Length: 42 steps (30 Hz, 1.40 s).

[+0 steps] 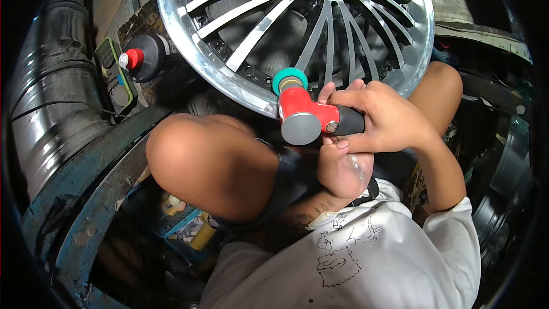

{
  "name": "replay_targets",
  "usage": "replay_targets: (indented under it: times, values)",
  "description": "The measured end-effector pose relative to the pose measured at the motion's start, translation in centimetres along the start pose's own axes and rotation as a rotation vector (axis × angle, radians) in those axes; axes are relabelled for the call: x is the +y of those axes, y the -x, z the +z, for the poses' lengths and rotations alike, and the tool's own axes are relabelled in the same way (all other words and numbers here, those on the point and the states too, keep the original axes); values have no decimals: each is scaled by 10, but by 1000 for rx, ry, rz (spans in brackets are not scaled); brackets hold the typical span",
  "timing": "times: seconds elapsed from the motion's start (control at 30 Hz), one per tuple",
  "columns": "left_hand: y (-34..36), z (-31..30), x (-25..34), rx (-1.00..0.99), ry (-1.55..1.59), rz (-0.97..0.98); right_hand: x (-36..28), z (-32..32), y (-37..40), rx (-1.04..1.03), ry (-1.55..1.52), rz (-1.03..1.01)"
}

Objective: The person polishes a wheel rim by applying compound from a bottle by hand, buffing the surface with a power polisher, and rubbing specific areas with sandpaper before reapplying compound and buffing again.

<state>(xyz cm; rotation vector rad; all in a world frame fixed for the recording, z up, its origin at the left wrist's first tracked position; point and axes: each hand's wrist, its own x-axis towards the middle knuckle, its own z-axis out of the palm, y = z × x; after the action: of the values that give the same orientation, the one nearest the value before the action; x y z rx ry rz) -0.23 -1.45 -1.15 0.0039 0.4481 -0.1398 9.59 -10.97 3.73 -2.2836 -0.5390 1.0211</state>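
Observation:
A small red air polisher (298,105) with a teal round pad (290,80) and a grey disc-shaped head cap is held in front of me. My right hand (390,117) comes in from the right, fingers and thumb closed round its black grip (350,121). From below, my left hand (345,170) holds the same tool, palm up, with two fingertips showing above the grip and a whitish smear on the heel. Beyond the pad stands a silver multi-spoke wheel rim (426,34), tilted towards me. The teal pad overlaps its lower lip in this view.
A black bottle with a red cap (135,59) lies left of the rim, next to a green-edged object (133,88). Large shiny metal cylinders (57,91) line the left side. Below my bent knee (197,163), a blue basket (163,230) holds a yellow cylinder (203,236).

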Motion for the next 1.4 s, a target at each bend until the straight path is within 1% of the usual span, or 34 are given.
replay_targets:
  times: [0.03,0.13,0.23,0.27,0.37,0.4,0.47,0.5,0.57,0.6,0.63,0.7,0.73,0.8,0.87,0.97,1.03,1.17,1.27,1.33,1.4]
  values:
    - [-1,0,0,-4,13,0,0,-1,-1,-7,44,1]
    - [-5,4,-1,-59,-2,-8,0,-4,3,48,5,0]
    - [-11,7,2,-108,15,-92,-8,-7,10,169,-128,69]
    - [-12,6,2,-125,-3,-92,-4,-5,13,180,-154,147]
    - [-8,6,1,-96,-30,-65,4,0,13,165,-162,38]
    - [-5,7,-3,-64,-41,-9,5,0,13,128,-123,11]
    - [-4,4,-6,-38,-34,34,3,0,6,54,-41,-38]
    - [-4,5,-5,-25,-28,57,4,-1,6,54,-30,-21]
    - [-6,7,-4,-29,-59,33,3,-3,6,44,-10,7]
    - [-11,10,-3,-38,-83,19,1,-4,7,81,-23,7]
    - [-15,13,-2,-46,-108,5,5,-2,9,155,-99,20]
    - [-21,17,2,-75,-126,-101,16,3,15,308,-251,51]
    - [-24,16,1,-107,-166,-134,16,8,17,425,-359,25]
    - [-30,14,1,-164,-246,-183,23,6,22,402,-411,50]
    - [-28,15,1,-161,-268,-177,23,3,23,358,-486,87]
    - [-24,14,2,-132,-259,-174,26,11,20,352,-495,16]
    - [-21,14,3,-103,-235,-169,24,8,19,303,-450,14]
    - [-18,10,2,-132,-110,-141,18,-7,18,181,-301,11]
    - [-14,19,3,-138,-190,-159,15,-11,26,205,-341,-6]
    - [-8,23,12,-216,-457,-170,10,-9,33,268,-487,37]
    - [-11,10,18,-443,-696,-195,11,-10,42,314,-575,42]
